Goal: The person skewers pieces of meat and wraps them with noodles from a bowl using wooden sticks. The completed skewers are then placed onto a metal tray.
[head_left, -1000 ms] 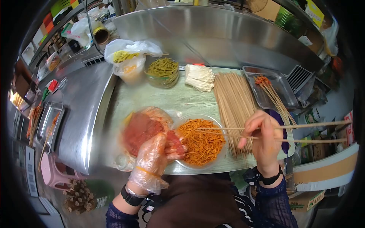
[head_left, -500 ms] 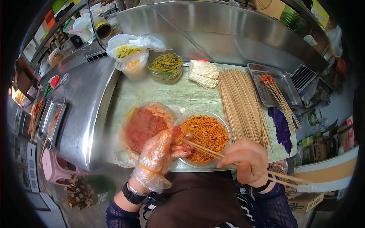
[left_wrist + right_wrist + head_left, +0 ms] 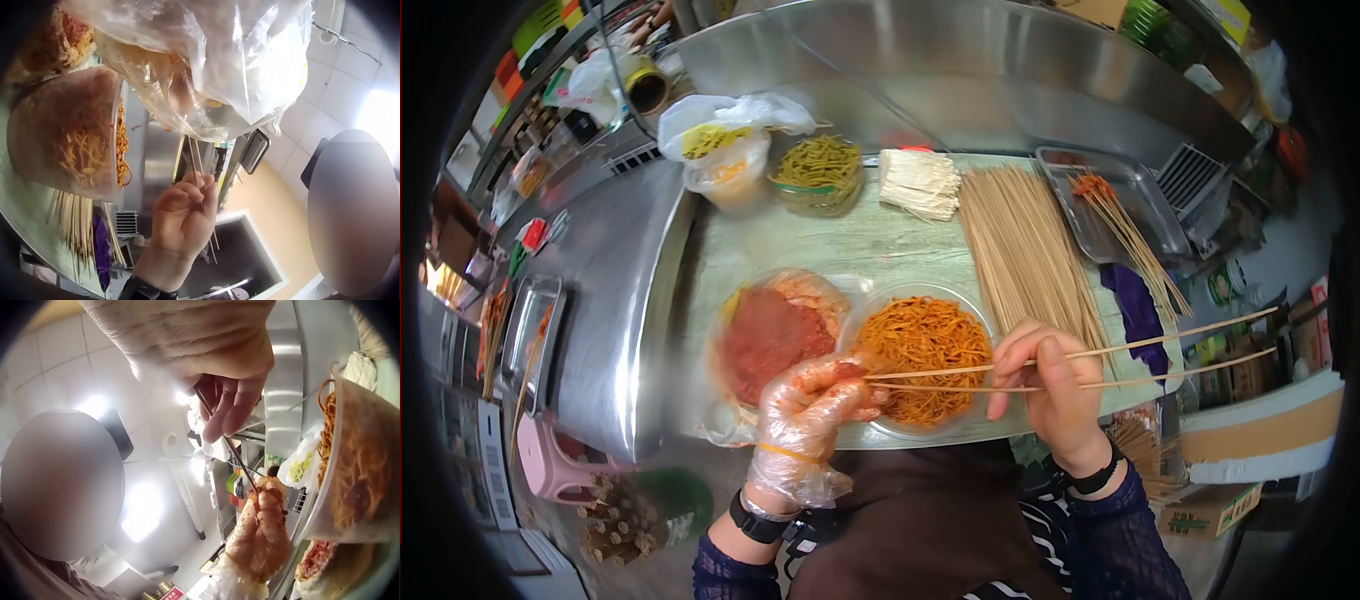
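Note:
My left hand (image 3: 805, 400) wears a clear plastic glove with a yellow band at the wrist. Its fingers curl over a slice of red meat (image 3: 849, 370), mostly hidden in the grip. Two thin bamboo skewers (image 3: 1180, 332) run from there to my bare right hand (image 3: 1060, 385), which holds them between thumb and fingers, their far ends spread apart. Their tips reach the left fingers, as the right wrist view also shows. Beneath the skewers is a clear tub (image 3: 990, 325) of orange shreds (image 3: 930, 335); left of it lies a plastic-lined heap of red meat (image 3: 770, 335).
Loose bamboo skewers (image 3: 1025, 240) lie right of the tub, beside a purple cloth (image 3: 1135, 310). Farther back are pale enoki mushrooms (image 3: 918, 183), a bowl of green beans (image 3: 818, 172) and a bagged tub (image 3: 730, 175). Filled skewers rest on a metal tray (image 3: 1140, 205).
The right hand dipped the skewers towards the tub and the meat, then rose again with their tips at the left hand. The left fingers have folded over the meat slice that lay exposed earlier.

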Demonstrator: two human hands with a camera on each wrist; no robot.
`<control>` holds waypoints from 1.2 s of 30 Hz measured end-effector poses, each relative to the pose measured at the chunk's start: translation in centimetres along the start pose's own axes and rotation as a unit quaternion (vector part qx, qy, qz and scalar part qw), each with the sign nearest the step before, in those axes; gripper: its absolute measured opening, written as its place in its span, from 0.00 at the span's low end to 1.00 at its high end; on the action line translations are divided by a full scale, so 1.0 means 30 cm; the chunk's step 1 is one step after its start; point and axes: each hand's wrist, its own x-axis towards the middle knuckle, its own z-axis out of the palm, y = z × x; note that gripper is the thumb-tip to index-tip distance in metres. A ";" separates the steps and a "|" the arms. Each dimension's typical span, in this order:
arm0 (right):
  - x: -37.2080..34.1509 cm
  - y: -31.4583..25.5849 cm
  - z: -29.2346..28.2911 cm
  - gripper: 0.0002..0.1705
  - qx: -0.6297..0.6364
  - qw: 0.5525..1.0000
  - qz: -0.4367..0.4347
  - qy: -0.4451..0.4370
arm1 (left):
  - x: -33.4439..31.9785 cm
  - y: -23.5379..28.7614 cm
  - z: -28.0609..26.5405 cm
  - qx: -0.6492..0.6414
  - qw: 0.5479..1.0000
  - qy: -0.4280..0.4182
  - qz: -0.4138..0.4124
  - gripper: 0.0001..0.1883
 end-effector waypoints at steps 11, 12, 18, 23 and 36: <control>0.008 -0.108 -0.152 0.21 -0.151 0.981 0.070 0.100 | 0.023 -0.006 0.023 0.012 1.000 0.003 0.001 0.10; 0.011 -0.104 -0.150 0.21 -0.152 0.981 0.069 0.103 | 0.022 -0.003 0.031 0.011 1.000 0.004 0.002 0.10; 0.027 -0.047 -0.157 0.22 -0.139 0.984 0.033 0.109 | 0.028 -0.012 0.042 0.017 1.000 0.002 0.004 0.12; 0.028 -0.052 -0.175 0.24 -0.092 0.987 -0.017 0.129 | 0.033 -0.015 0.035 0.006 1.000 -0.003 -0.004 0.12; 0.023 -0.051 -0.057 0.24 -0.018 0.999 -0.031 0.036 | 0.043 -0.019 0.013 -0.023 0.998 -0.055 -0.029 0.16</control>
